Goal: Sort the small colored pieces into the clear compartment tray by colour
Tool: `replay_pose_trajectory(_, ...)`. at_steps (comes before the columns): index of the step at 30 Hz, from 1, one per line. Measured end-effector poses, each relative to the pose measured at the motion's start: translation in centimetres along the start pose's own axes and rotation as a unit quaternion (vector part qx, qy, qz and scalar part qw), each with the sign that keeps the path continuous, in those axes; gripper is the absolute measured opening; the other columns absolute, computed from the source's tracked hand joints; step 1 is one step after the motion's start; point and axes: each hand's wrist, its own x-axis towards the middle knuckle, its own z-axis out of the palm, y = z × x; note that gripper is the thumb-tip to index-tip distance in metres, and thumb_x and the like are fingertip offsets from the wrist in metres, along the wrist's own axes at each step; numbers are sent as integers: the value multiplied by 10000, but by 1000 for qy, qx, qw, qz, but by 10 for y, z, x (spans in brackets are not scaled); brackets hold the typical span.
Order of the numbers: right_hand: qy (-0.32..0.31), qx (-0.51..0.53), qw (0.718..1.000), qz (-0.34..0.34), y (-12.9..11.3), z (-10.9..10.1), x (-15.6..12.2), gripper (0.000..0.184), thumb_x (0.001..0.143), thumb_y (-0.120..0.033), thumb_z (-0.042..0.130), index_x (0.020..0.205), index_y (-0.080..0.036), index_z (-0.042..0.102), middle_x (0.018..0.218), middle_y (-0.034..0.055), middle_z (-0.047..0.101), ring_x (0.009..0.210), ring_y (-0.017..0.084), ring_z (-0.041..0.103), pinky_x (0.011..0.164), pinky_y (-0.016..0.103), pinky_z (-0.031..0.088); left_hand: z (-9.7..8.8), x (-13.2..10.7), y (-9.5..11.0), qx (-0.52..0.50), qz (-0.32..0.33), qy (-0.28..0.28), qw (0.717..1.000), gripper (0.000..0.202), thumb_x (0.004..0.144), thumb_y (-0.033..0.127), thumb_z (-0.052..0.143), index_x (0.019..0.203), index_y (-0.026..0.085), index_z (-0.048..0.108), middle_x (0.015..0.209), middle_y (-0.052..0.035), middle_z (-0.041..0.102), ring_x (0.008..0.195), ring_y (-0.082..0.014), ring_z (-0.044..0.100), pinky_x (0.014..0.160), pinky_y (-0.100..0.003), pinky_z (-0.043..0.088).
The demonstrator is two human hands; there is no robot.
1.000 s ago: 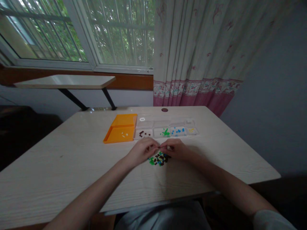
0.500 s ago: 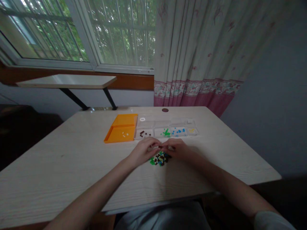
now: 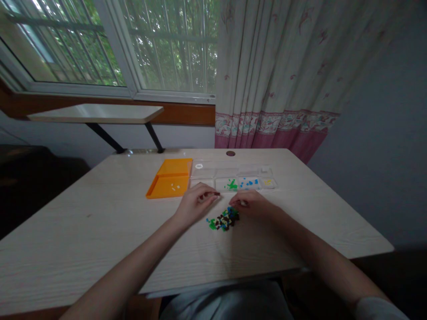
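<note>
My left hand (image 3: pixel 196 203) pinches a small dark brown piece (image 3: pixel 216 194) between thumb and fingers, just in front of the clear compartment tray (image 3: pixel 233 177). My right hand (image 3: pixel 251 204) rests on the table with its fingers curled, touching the far right edge of a small pile of mixed green, blue, brown and yellow pieces (image 3: pixel 223 219). Whether the right hand holds anything is hidden. The tray's near row holds green, blue and yellow pieces in separate compartments; my left hand covers its leftmost near compartment.
An orange lid (image 3: pixel 170 179) with a few white pieces lies left of the tray. The pale wooden table (image 3: pixel 100 231) stands below a window, beside a curtain (image 3: pixel 273 75). A small shelf (image 3: pixel 93 113) juts from the wall behind.
My hands, which were pinched together over the pile, have parted. The left hand has moved up towards the tray with a brown piece, and the right hand stays by the pile.
</note>
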Motion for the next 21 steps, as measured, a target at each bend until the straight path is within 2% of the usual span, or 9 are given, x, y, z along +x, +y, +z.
replay_pose_trajectory(4,-85,12,995,42,8,-5,-3,132,770,-228,540,772,-162,654,621,4,600,543,86,502,546,186,373,-7,1,-5,29,-20,63,997,151,784,270,580,853,149,638,785,-57,623,633,-111,522,529,-199,406)
replay_pose_trajectory(8,-125,65,986,90,8,-3,-3,148,745,-281,585,771,-148,643,575,-16,562,504,72,474,490,169,342,-8,0,-6,45,-5,83,995,143,793,265,570,850,148,631,771,-46,608,620,-105,506,555,-204,416)
replay_pose_trajectory(17,-123,67,984,111,7,1,-2,145,711,-282,619,763,-147,637,557,-37,527,488,58,429,485,164,313,-8,0,-6,55,6,93,994,162,798,286,563,861,153,632,780,-51,616,652,-118,522,583,-218,425)
replay_pose_trajectory(21,-121,61,985,110,3,-1,-1,115,711,-252,613,763,-150,627,541,-49,501,469,49,394,486,159,303,-12,2,-12,92,-23,100,990,193,803,309,540,874,159,639,840,-52,626,709,-131,543,636,-234,432)
